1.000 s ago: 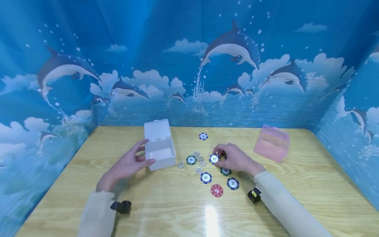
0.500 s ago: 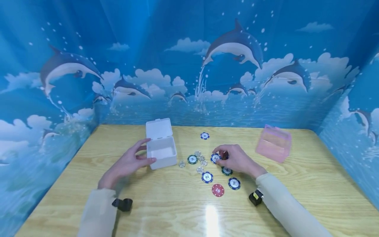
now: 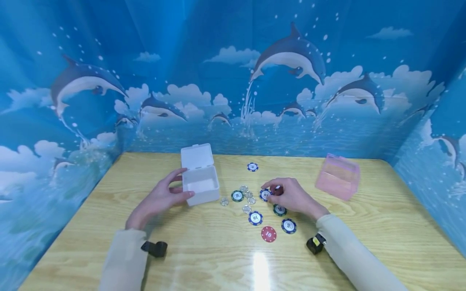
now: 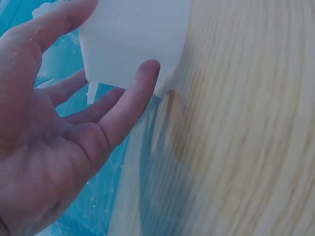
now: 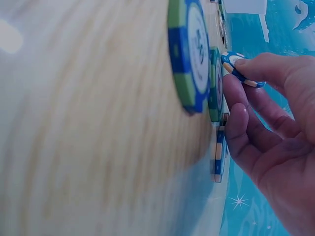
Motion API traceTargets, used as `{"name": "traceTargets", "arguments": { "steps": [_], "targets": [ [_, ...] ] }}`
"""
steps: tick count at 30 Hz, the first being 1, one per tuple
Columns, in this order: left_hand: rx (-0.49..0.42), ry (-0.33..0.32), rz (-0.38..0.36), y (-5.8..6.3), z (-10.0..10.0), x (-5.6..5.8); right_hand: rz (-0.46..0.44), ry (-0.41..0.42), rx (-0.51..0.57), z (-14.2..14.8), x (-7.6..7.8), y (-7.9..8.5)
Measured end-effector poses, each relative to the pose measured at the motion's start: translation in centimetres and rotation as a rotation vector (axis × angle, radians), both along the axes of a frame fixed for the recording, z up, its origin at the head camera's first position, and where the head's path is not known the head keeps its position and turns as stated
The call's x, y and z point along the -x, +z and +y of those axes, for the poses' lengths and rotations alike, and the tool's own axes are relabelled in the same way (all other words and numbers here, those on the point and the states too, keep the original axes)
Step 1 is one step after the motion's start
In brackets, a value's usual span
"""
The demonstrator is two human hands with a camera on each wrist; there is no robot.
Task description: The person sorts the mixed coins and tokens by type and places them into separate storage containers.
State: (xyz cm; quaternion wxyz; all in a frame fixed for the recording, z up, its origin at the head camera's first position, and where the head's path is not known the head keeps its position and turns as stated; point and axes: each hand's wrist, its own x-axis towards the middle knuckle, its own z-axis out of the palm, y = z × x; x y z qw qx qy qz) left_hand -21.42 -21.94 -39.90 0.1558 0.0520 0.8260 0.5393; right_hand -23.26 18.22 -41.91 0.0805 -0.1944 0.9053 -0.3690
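My left hand [image 3: 165, 197] grips the left side of a white hinged box [image 3: 202, 197], its lid [image 3: 197, 156] tipped back. Thumb and fingers press the box wall [image 4: 135, 39] in the left wrist view. With thumb and fingertip, my right hand [image 3: 291, 195] pinches a blue-and-white poker chip [image 3: 265, 194], held tilted in the right wrist view [image 5: 243, 71]. Under that hand lie a dark red round piece [image 3: 278, 190], partly hidden, and a green-edged chip [image 3: 280, 209]. Another blue chip [image 5: 219, 155] shows below the fingers.
Between the hands lie a green chip [image 3: 237, 196] and several clear coin-like discs [image 3: 248, 195]. Nearer are a blue chip [image 3: 255, 218], a red chip [image 3: 268, 234] and a dark blue-green chip [image 3: 289, 226]. One blue chip [image 3: 253, 167] lies farther back; a pink translucent box [image 3: 337, 178] stands right.
The white box has shifted slightly away with my left hand. My right hand stays over the chips, still pinching the blue one; more of the dark red piece shows under it.
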Motion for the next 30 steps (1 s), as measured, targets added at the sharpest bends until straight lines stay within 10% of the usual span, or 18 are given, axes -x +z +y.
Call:
{"name": "traceTargets", "arguments": {
  "steps": [30],
  "targets": [
    [-0.104, -0.014, -0.037, -0.6, -0.1, 0.2, -0.151, -0.196, 0.317, -2.7, 0.3, 0.7]
  ]
}}
